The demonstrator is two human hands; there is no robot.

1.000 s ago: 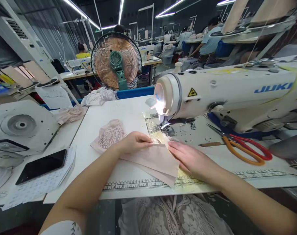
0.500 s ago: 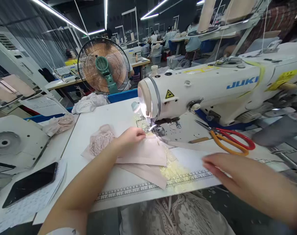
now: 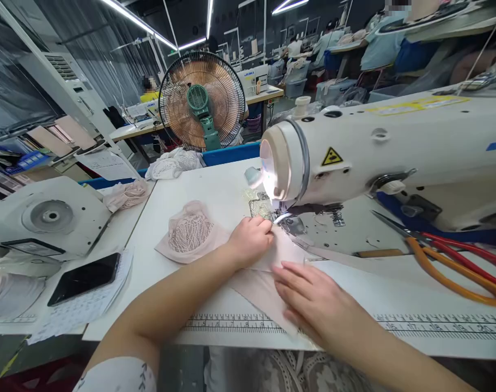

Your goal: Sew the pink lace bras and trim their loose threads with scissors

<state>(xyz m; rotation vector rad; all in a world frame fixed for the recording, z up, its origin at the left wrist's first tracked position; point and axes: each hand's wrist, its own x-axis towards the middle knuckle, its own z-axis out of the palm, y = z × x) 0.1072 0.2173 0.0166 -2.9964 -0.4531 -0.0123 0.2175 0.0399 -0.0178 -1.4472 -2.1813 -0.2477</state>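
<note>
Head view: pale-pink lace bra piece lies at eight o'clock from the sewing-machine head, its plain band running under both hands. It looks light, limp and easily puckered, best held flat by the band edge. The left hand pinches that edge with bunched fingers; the right hand rests on the cloth, fingers loosely spread. At twelve o'clock, a background machine reads "JUKI".
</note>
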